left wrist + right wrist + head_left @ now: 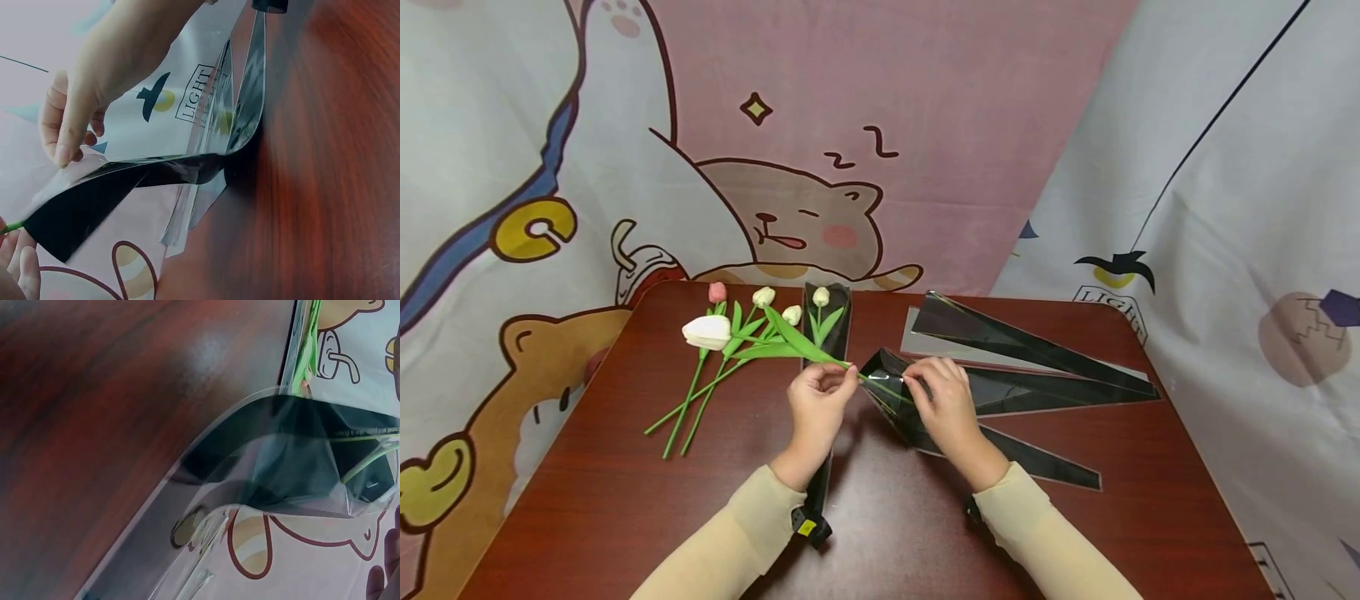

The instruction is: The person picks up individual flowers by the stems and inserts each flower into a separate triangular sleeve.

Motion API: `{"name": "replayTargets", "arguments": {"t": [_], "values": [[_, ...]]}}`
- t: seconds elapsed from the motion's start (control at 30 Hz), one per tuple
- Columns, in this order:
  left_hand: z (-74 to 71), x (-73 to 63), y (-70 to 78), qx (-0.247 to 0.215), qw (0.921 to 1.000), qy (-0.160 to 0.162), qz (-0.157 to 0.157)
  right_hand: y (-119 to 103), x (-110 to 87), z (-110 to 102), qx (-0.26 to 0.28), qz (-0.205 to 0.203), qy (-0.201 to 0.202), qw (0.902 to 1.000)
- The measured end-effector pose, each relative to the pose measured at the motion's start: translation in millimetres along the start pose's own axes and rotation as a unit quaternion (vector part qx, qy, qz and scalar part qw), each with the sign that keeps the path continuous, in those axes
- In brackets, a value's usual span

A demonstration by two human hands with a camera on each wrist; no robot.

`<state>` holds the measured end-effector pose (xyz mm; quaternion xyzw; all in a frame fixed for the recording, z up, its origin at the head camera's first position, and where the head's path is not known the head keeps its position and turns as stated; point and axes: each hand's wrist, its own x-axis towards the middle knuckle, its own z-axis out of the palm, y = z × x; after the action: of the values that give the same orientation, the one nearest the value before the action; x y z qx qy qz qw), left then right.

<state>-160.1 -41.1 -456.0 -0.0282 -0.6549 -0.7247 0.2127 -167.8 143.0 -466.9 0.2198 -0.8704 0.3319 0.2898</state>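
Head view: pink and white green-stemmed tulips lie left of the left hand, which pinches a tulip's slim green stem. That stem enters a black-and-clear plastic sleeve, its rim pinched by the right hand, near more black sleeves.

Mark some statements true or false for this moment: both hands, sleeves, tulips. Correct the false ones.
1. The left hand pinches a slim green tulip stem. True.
2. The right hand lies idle. False: it pinches the edge of a tapered clear-and-black film sleeve.
3. That stem reaches into the tapered sleeve's mouth. True.
4. The pink-headed tulip lies right of all the sleeves. False: it lies left of them.
5. A small white-headed tulip shows at the wide end of the long black film sleeve beneath the left hand. True.
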Motion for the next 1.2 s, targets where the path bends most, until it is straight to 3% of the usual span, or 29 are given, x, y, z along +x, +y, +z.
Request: {"name": "replayTargets", "arguments": {"t": [0.23, 0.43, 0.67, 0.97, 1.13, 1.2], "values": [[4.4, -3.5, 25.4, 0.004, 0.9992, -0.04, 0.001, -2.3, -0.4, 1.9, -0.002, -0.006, -0.01, 0.9999], [7.5, -7.3, 26.4, 0.011, 0.9983, -0.055, -0.016, -8.3, 0.5, 5.9, 0.011, -0.015, -0.009, 0.9998], [7.0, -6.7, 25.8, 0.032, 0.9971, -0.07, 0.005, -11.2, 0.8, 7.9, 0.014, -0.012, -0.024, 0.9996], [5.4, -4.8, 28.3, 0.007, 0.9934, -0.114, -0.001, -10.4, 1.3, 7.9, 0.014, -0.002, -0.02, 0.9997], [6.1, -4.2, 28.0, -0.023, 0.995, -0.097, 0.001, -10.2, 1.8, 7.0, 0.015, 0.001, -0.016, 0.9998], [6.6, -3.5, 20.1, -0.044, 0.9955, -0.084, 0.003, -10.3, 2.0, 6.5, 0.018, 0.002, -0.016, 0.9997]]}}
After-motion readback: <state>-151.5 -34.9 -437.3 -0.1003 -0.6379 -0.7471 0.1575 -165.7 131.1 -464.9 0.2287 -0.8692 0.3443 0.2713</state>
